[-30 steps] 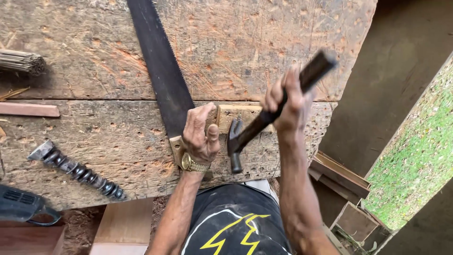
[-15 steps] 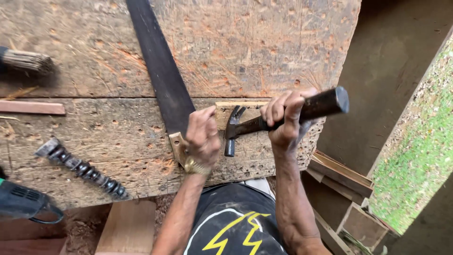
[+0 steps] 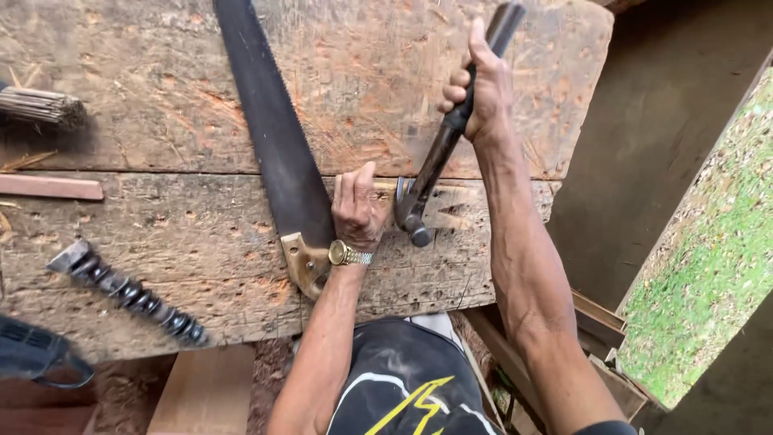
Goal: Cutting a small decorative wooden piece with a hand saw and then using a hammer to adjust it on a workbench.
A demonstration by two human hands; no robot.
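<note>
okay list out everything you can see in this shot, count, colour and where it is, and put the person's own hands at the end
hammer: one, dark head and handle, over the bench's near plank at centre right
small wood piece: one, pale, under the hammer head on the near plank
hand saw: one, dark blade with tan handle, diagonal across the bench
workbench: one, weathered grey-brown planks, fills the upper left
twisted metal rod: one, black, near plank at left
bundle of thin sticks: one, brown, far left edge
wood strip: one, reddish, left edge
power tool: one, dark, bottom left, partly cut off
wristwatch: one, gold, left wrist
left hand: pressed on the wood piece beside the saw handle
right hand: gripping the hammer handle
</note>
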